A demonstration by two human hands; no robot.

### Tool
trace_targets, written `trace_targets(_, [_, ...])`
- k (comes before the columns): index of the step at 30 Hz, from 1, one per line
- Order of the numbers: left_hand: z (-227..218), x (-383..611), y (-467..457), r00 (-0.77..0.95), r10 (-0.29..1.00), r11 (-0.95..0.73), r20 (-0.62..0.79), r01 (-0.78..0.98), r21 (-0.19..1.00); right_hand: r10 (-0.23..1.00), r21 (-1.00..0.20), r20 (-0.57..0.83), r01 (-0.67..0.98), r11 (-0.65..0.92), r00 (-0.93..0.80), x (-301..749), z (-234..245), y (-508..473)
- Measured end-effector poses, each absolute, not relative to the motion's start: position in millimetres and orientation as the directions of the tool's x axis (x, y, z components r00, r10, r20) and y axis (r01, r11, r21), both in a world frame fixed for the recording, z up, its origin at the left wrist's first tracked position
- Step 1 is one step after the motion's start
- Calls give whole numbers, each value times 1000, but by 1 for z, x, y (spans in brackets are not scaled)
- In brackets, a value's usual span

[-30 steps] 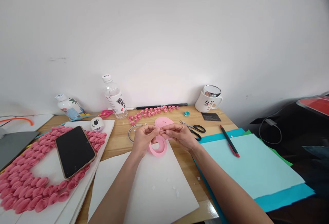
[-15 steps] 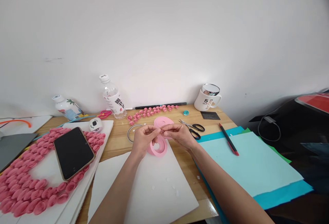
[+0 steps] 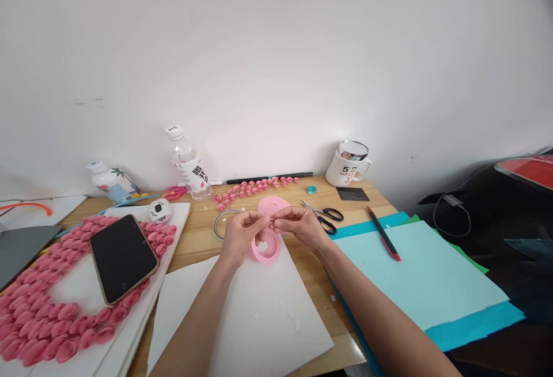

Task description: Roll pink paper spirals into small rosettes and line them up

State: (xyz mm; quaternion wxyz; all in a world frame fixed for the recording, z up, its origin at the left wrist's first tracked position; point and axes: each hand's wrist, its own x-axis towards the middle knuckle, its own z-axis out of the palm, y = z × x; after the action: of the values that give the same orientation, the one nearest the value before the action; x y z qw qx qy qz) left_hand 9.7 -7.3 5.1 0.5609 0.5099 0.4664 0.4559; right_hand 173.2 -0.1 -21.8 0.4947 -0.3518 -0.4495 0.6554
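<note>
Above the white sheet, my left hand (image 3: 244, 236) and my right hand (image 3: 301, 228) meet fingertip to fingertip, both pinched on a pink paper spiral strip (image 3: 265, 259). Its loose coil hangs just below the fingers, and the end between the fingertips is mostly hidden. Right behind the hands lies a flat pink paper disc (image 3: 268, 204), partly covered by them. A roll of clear tape (image 3: 218, 228) rests beside my left hand. Scissors with black handles (image 3: 330, 214) lie open beyond my right hand.
Several small pink paper rosettes (image 3: 248, 188) line the back, near a teal one (image 3: 311, 189). A bottle (image 3: 190, 169) and a mug (image 3: 345, 169) stand by the wall. At left, a phone (image 3: 123, 259) rests on pink rosettes; at right, a pen (image 3: 383, 233) lies on blue sheets (image 3: 423, 273).
Both hands stay pinched together in nearly the same spot, with only a slight shift of the fingers. The view has moved very slightly.
</note>
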Motion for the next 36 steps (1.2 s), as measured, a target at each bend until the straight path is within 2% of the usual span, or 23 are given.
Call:
trace_targets(13, [7, 11, -8, 133, 988, 81, -73, -54, 995, 974, -913, -52, -385, -135, -220, 174, -20, -1])
trace_targets(36, [4, 10, -7, 146, 986, 90, -85, -30, 995, 978, -922, -66, -363, -136, -199, 173, -19, -1])
